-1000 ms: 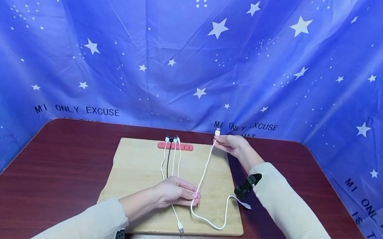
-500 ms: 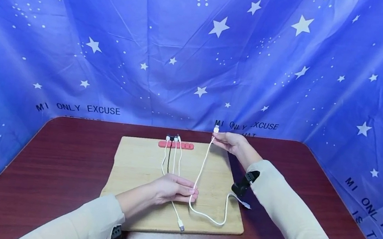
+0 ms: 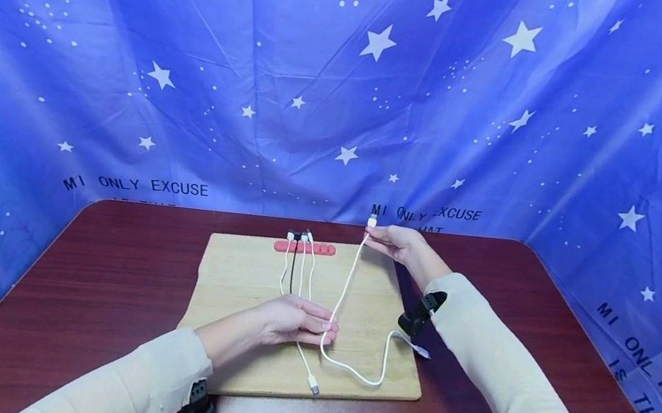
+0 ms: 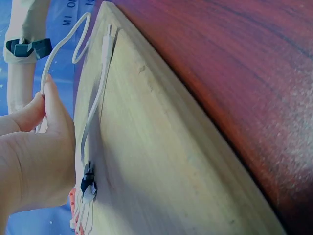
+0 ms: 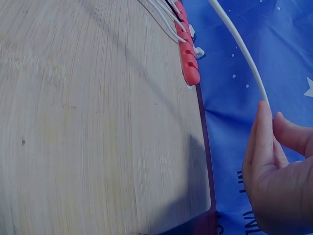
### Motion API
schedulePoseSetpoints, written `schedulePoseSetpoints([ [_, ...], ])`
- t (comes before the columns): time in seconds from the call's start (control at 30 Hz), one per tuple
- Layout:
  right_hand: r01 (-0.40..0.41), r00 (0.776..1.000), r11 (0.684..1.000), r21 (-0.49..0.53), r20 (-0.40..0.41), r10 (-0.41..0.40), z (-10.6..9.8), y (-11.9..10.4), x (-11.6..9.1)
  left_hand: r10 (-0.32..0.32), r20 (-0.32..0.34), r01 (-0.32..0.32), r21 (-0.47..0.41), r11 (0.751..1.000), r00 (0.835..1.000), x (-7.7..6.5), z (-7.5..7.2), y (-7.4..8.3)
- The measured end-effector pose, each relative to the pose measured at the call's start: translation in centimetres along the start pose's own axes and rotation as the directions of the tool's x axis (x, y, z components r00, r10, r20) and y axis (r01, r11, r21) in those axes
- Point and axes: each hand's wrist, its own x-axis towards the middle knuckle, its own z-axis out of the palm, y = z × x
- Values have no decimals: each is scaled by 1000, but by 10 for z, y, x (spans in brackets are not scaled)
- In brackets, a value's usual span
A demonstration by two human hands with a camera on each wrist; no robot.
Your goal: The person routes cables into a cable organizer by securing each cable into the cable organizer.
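A white USB cable [image 3: 348, 280] is stretched between my two hands above the wooden board. My right hand [image 3: 402, 244] pinches it just below its USB plug [image 3: 372, 220], which points up beyond the board's far edge. Lower down, the thumb and fingers of my left hand [image 3: 295, 319] pinch the same cable, as the left wrist view also shows. From there the cable loops to the right, its other end [image 3: 421, 352] past the board's right side. A red cable holder [image 5: 190, 63] lies along the board's far edge with white cables and a black cable in its slots.
The wooden board [image 3: 244, 272] lies on a dark red table [image 3: 120, 282]. One loose cable end [image 3: 313, 384] rests near the board's front edge. A blue star-printed cloth [image 3: 299, 73] hangs behind and at both sides.
Both hands have shifted slightly to the left with the white cable held between them, bringing the plug a little closer to the red holder. The head view has tilted slightly.
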Motion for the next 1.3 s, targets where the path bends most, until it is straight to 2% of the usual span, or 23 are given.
schedulePoseSetpoints([
  [0.1, -12, 1000, 1000, 23, 6, 12, -22, 5, 35, -16, 3, 16, -5, 1000, 1000, -1, -1, 2],
  [0.13, -11, 1000, 1000, 16, -22, 11, -2, 1, 4, -18, 1, 18, -6, 1000, 1000, -2, -1, 3],
  [0.17, -11, 999, 1000, 13, -31, 12, 9, -1, -13, -20, 1, 20, -7, 1000, 1000, -3, -2, 4],
  [0.2, -9, 1000, 1000, 18, -7, 9, 14, -3, -21, -21, 2, 21, -10, 1000, 1000, -3, -2, 5],
  [0.23, -10, 1000, 1000, 25, -19, 10, 19, -4, -27, -23, 2, 23, -13, 1000, 1000, -4, -3, 6],
  [0.33, -8, 1000, 998, 59, 10, 8, 10, -2, -4, -26, 6, 26, -18, 999, 1000, -5, -7, 8],
  [0.4, -13, 997, 997, 79, 72, 7, 1, -2, 13, -27, 9, 27, -17, 999, 1000, -7, -10, 9],
  [0.47, -14, 999, 997, 78, 34, 11, 11, -2, 5, -30, 12, 31, -17, 999, 999, -8, -13, 10],
  [0.63, -12, 994, 999, 35, -111, 16, 61, -4, -54, -37, 26, 37, -10, 999, 999, -11, -17, 6],
  [0.67, -3, 997, 999, 35, -76, 6, 59, -2, -52, -35, 31, 36, -8, 999, 999, -12, -18, 5],
  [0.7, -1, 997, 1000, 25, -75, 3, 60, -1, -52, -35, 34, 35, -7, 999, 999, -13, -19, 4],
  [0.8, 4, 999, 1000, 25, -42, -3, 51, 5, -34, -33, 40, 34, -5, 999, 999, -17, -21, 2],
  [0.83, 14, 1000, 999, 35, 4, -14, 43, 8, -22, -37, 39, 37, -6, 999, 999, -17, -21, 1],
  [0.87, 16, 1000, 1000, 27, 6, -17, 43, 10, -21, -40, 39, 40, -9, 999, 998, -17, -22, 0],
  [0.9, 11, 999, 1000, 9, -32, -11, 48, 10, -27, -44, 41, 44, -7, 999, 998, -18, -23, 0],
  [0.97, 21, 999, 1000, -8, -32, -21, 57, 9, -41, -50, 44, 50, -4, 999, 998, -18, -24, -1],
  [1.03, 29, 999, 999, -39, -36, -30, 69, 7, -62, -55, 51, 55, 0, 998, 997, -19, -25, 0],
  [1.07, 22, 997, 998, -58, -70, -26, 81, 5, -80, -58, 56, 58, 1, 998, 997, -19, -26, 0],
  [1.17, 31, 998, 998, -59, -52, -34, 93, 2, -106, -61, 70, 60, 12, 998, 996, -19, -27, 1],
  [1.3, 26, 999, 999, -46, -21, -26, 96, -3, -119, -50, 85, 48, 26, 999, 995, -21, -27, 4],
])
